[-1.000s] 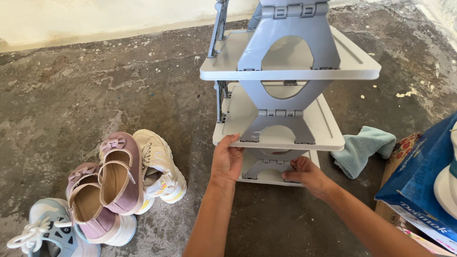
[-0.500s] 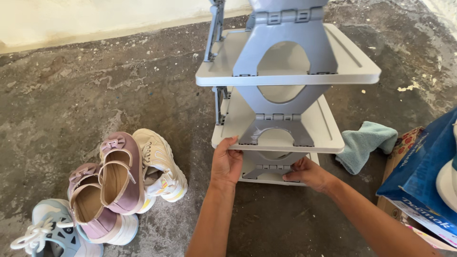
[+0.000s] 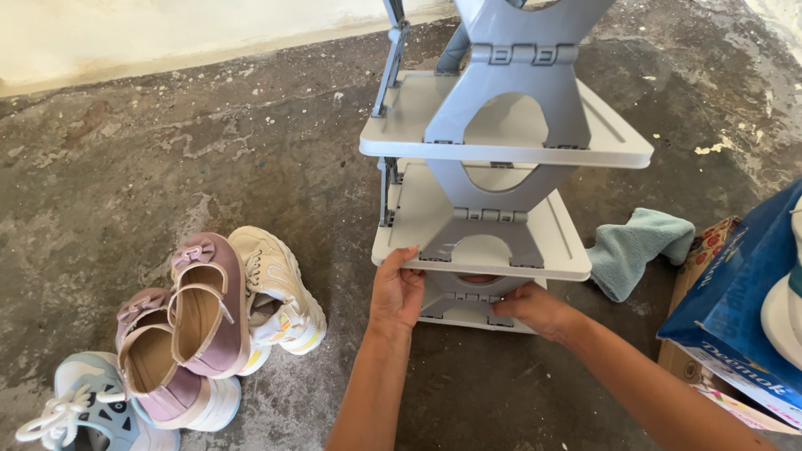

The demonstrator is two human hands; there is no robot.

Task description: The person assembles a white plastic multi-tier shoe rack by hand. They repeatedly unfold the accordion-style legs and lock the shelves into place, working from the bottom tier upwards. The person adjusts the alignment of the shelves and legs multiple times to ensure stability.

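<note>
A grey folding plastic shoe rack (image 3: 501, 150) with stacked shelves and hinged X-shaped side panels stands on the concrete floor. My left hand (image 3: 398, 288) grips the front left edge of its second-lowest shelf (image 3: 568, 250). My right hand (image 3: 533, 307) reaches under that shelf and presses on the hinged side panel above the bottom shelf; its fingertips are partly hidden by the shelf.
To the left lie a pair of mauve strap shoes (image 3: 188, 321), a cream sneaker (image 3: 280, 284) and a light blue sneaker (image 3: 79, 413). A teal cloth (image 3: 639, 246) lies right of the rack. A blue cardboard box (image 3: 739, 309) sits at the right edge.
The rack's shelves have shifted and spread a little taller. My right hand has slid further under the second-lowest shelf. My left hand keeps its grip.
</note>
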